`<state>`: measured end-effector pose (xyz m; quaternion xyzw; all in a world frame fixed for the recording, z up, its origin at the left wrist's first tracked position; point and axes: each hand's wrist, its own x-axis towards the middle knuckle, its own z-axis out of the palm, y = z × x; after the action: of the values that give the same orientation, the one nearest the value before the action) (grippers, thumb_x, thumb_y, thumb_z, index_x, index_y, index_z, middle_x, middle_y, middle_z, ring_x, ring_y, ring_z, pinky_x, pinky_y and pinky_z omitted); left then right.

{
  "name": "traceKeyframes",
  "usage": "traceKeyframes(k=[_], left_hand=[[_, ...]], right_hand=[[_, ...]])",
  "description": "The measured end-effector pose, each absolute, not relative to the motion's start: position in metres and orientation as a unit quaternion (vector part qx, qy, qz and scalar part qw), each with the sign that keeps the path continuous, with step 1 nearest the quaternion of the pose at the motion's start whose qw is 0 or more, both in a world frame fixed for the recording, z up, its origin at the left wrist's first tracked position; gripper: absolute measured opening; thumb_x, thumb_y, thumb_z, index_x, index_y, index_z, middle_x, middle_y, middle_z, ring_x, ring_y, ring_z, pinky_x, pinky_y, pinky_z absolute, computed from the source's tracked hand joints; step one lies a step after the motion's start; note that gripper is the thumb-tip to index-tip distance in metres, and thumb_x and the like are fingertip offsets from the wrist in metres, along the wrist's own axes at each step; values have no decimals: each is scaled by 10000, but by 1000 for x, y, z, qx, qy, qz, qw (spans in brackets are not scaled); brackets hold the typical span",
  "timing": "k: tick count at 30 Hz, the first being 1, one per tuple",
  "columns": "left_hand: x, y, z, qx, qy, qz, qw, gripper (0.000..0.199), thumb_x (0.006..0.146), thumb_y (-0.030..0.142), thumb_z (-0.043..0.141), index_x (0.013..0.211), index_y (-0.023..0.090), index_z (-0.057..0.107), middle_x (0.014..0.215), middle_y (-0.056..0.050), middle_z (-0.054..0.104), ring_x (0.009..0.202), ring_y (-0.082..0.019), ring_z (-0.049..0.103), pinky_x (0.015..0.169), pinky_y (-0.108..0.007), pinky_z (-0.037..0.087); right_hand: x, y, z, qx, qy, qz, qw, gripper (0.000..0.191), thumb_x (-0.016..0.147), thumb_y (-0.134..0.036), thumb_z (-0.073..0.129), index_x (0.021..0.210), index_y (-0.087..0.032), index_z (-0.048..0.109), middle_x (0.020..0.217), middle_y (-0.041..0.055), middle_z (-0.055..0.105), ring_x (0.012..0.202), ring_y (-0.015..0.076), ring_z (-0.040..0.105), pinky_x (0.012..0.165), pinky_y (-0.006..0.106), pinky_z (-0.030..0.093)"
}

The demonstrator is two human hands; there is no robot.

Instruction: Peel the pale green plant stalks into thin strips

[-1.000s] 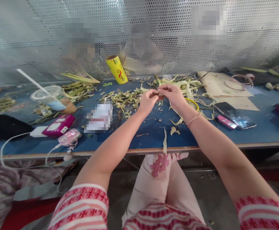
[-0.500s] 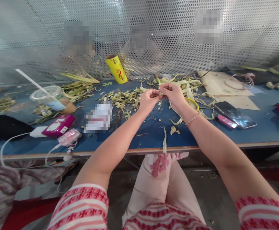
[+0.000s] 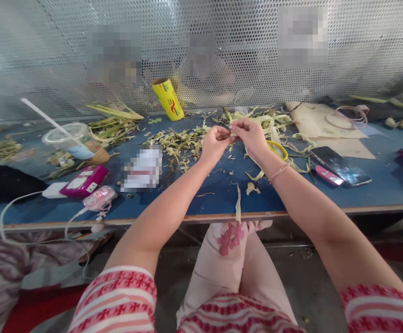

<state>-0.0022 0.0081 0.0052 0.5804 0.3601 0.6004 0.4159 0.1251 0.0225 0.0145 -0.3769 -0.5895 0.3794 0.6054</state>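
Note:
Above the blue table, my left hand and my right hand meet at the fingertips. Both are closed in a pinch, and whatever small pale bit lies between them is mostly covered by the fingers. Left of them spreads a heap of small curled, dry greenish plant pieces. Long pale leaf-like strips lie behind and beside my right hand. A yellow ring-shaped band shows by my right wrist. Closer to me are a curled pale scrap and a narrow strip reaching the table edge.
A yellow cardboard tube leans near the perforated metal screen. At left stand a plastic cup with a straw, a purple device and a cabled pink case. A phone and brown paper lie right.
Both hands keep almost the same place and stay pinched together, with only slight finger movement. The view has shifted a little; nothing else visibly moved.

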Motion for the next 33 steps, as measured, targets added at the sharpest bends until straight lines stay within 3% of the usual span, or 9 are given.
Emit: traceKeyframes(k=[5,16,27,33], left_hand=[[-2,11,2,555,342,612,449,349,638,93,738,792,205,445,791,0,688,786,-132,674,818,-330,546],[-2,9,4,563,360,606,431,340,631,176,792,803,192,500,796,-16,686,826,-151,674,826,-341,543],[-2,4,7,532,355,617,459,97,728,145,709,771,160,624,702,0,677,693,-111,664,799,-313,565],[-1,1,11,452,342,643,515,100,720,138,730,744,164,636,693,16,667,689,-92,660,845,-302,553]], right_hand=[[126,21,16,-378,-585,394,600,146,725,-304,718,787,-178,674,722,-4,624,666,107,571,628,259,507],[129,26,11,-376,-612,358,596,173,723,-343,724,799,-189,705,791,17,672,749,151,633,741,342,550],[127,21,15,-363,-590,408,594,150,728,-310,726,806,-184,703,774,21,667,739,142,637,757,340,567],[126,21,13,-345,-614,394,591,189,793,-344,655,883,-205,745,870,31,702,862,159,658,831,343,560]])
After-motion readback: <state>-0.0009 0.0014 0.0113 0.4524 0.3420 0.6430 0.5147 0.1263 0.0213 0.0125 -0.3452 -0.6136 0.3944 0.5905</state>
